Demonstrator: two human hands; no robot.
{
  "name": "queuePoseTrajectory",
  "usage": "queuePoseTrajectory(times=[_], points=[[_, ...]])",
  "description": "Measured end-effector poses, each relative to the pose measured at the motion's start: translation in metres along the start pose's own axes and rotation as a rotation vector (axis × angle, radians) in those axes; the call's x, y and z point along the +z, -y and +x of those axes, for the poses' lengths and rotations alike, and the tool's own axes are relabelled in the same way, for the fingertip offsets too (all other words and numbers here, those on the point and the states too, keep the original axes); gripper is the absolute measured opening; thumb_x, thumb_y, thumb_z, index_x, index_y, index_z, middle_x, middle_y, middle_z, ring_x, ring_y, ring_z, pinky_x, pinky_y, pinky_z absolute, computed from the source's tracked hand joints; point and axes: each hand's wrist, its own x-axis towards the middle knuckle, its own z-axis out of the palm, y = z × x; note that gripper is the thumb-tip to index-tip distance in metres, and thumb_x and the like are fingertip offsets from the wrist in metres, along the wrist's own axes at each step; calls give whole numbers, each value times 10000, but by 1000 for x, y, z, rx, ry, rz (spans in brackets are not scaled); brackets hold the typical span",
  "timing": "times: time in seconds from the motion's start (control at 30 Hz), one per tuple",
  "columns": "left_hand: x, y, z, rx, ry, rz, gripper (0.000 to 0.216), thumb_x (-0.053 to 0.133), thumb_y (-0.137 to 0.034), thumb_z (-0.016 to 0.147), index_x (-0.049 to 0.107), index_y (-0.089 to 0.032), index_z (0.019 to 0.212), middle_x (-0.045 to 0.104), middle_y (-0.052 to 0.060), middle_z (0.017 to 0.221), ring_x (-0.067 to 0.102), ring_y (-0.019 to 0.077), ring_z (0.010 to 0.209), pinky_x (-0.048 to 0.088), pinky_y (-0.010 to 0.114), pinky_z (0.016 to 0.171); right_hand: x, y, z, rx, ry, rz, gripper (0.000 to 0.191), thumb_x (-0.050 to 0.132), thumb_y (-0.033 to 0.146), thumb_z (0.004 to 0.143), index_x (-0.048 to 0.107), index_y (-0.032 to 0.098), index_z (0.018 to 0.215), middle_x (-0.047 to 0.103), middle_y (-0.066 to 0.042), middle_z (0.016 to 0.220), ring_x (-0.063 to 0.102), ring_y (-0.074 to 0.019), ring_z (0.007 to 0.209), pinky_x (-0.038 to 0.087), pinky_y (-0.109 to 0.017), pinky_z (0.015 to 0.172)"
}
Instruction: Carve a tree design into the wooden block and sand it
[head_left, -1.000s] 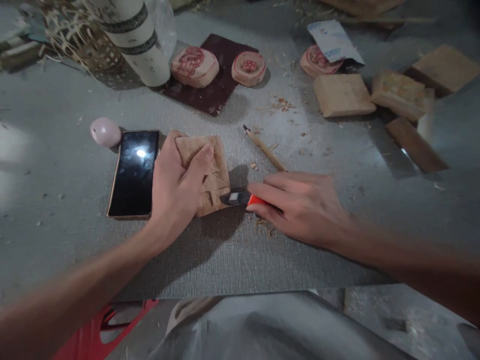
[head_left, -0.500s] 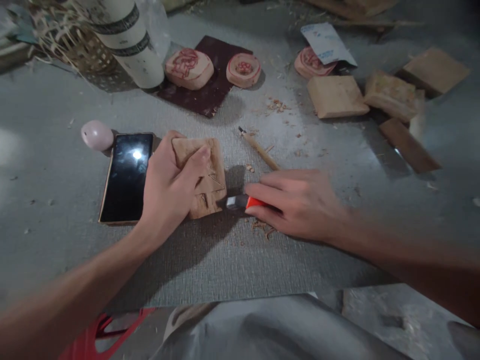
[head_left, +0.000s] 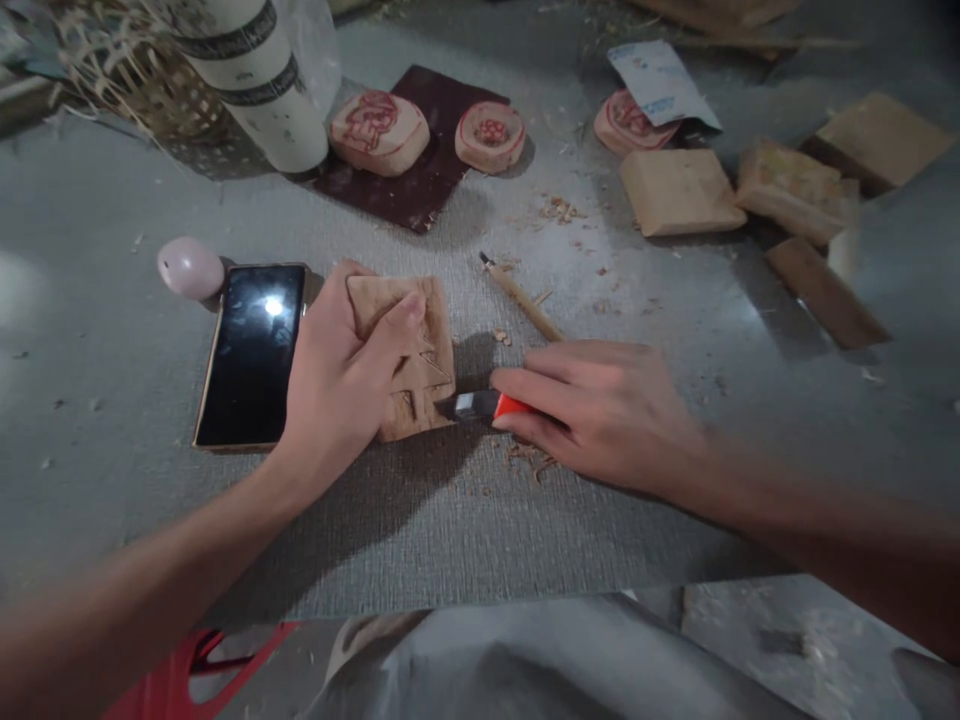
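The left hand (head_left: 326,375) is gripping the block (head_left: 429,375), its thumb lying across the carved face; the other fingers are mostly hiding behind the wood, so how far they are curling cannot be told. The block is sitting left of the middle of the table (head_left: 525,545), toward the near edge; whether it is resting on the surface or being held just above is unclear. The right hand (head_left: 600,410) is closing its fingers snugly around the orange-handled cutter (head_left: 480,403), which is pointing left at the block's near right corner; blur is hiding whether the blade is touching.

Shavings (head_left: 532,460) are lying beneath the right hand, and a gouge (head_left: 521,298) is lying beyond it, slanting toward the knuckles. Toward the table's left edge, the phone (head_left: 251,360) is lying beside the left hand, with a pink egg (head_left: 190,268) sitting by its far left corner. Toward the far edge, a stamp (head_left: 380,132) is resting on a dark mat (head_left: 412,205).
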Motion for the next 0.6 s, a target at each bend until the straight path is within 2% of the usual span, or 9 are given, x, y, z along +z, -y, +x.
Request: queuePoseTrajectory(times=[0.33,0.6], points=[[-1,-2,0,-24,20,1,295,764,-270,1032,516,-228,877,508,-57,744,471,131,686,337,301,611,1,5,0,2,-23,-58,428,509,476,1202,793,194,1052,653,-11,794,517,-162,705,315,-349,639],[1,-10,-3,-22,-45,24,286,763,-239,1031,522,-252,876,485,-46,747,452,157,699,331,323,636,0,10,0,19,-19,-108,449,476,472,1212,767,209,994,643,-4,773,511,-160,685,294,-358,619]])
